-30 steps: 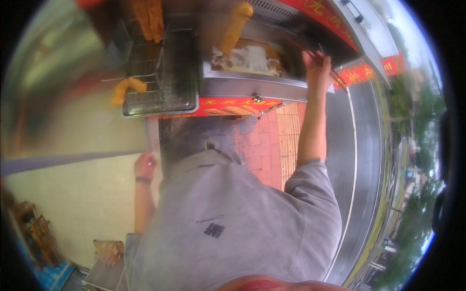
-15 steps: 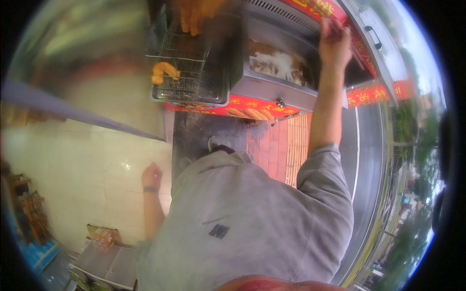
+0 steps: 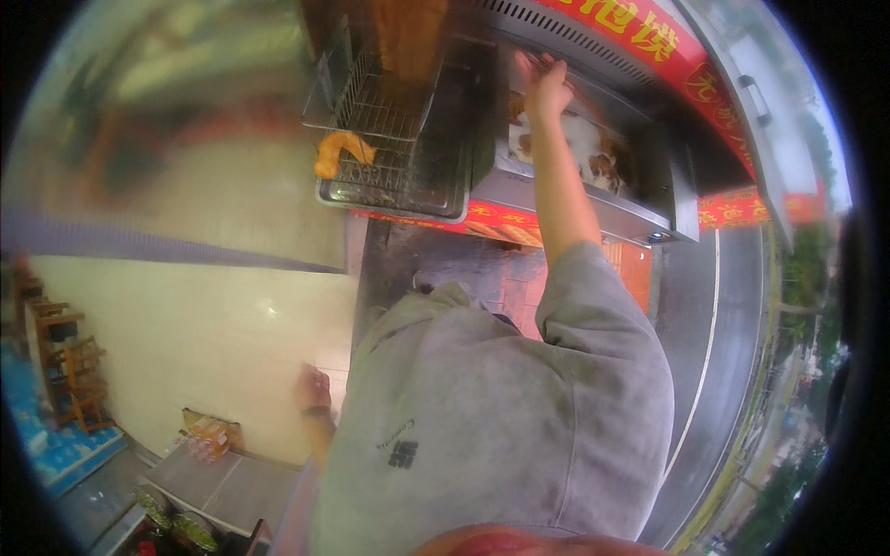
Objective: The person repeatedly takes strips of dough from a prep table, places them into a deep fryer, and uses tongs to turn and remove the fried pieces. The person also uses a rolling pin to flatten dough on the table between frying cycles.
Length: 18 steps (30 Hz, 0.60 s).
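Observation:
My right hand [image 3: 547, 79] is raised over an open stainless fryer [image 3: 514, 167] of foamy, browning oil [image 3: 584, 148], closed on what look like long chopsticks, blurred behind the fingers. To its left a wire basket [image 3: 366, 111] stands in a steel tray [image 3: 389, 199], with a curved golden fried dough stick [image 3: 334, 153] lying across it. More fried dough sticks [image 3: 403, 37] stand hazily at the back. My left hand [image 3: 313, 385] hangs low beside my grey shirt, fingers curled; what they hold, if anything, is too small to make out.
A red sign [image 3: 630, 28] and metal panel [image 3: 769, 176] top the fryer. Pale tiled floor [image 3: 204, 324] lies left, with stacked wooden stools [image 3: 69, 371] and a low table [image 3: 218, 491] bearing a bag [image 3: 209, 435]. A wet road [image 3: 705, 371] runs along the right.
My right hand rose toward the red sign, then moved left to over the fryer. The view has shifted, so fryer and tray appear further right. My left hand appears lower.

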Motion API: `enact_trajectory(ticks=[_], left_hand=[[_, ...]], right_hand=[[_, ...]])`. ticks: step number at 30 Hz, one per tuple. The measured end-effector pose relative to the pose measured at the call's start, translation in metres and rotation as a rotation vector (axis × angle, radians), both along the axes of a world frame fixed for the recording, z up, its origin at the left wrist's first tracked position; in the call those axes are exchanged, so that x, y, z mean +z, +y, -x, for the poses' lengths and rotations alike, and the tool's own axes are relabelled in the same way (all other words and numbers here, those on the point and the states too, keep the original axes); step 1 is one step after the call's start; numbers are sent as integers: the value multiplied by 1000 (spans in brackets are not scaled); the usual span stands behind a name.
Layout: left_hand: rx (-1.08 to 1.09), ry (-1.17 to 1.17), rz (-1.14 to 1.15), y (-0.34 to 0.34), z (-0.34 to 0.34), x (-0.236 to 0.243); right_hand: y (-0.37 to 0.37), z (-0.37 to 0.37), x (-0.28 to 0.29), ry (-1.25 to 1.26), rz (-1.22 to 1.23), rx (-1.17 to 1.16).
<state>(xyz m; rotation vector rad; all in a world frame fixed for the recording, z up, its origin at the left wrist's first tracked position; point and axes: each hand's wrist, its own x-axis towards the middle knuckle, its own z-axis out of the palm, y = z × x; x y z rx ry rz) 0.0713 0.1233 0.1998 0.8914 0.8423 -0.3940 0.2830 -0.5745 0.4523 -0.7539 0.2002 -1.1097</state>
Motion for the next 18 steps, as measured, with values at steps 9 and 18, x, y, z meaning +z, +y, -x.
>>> enact_trajectory(ticks=[9,18], left_hand=[[95,70,11,-37,-1,17],[45,56,15,-46,-15,18]], right_hand=[[-15,-75,2,-57,203,-200],[-7,-83,2,89,310,-210]])
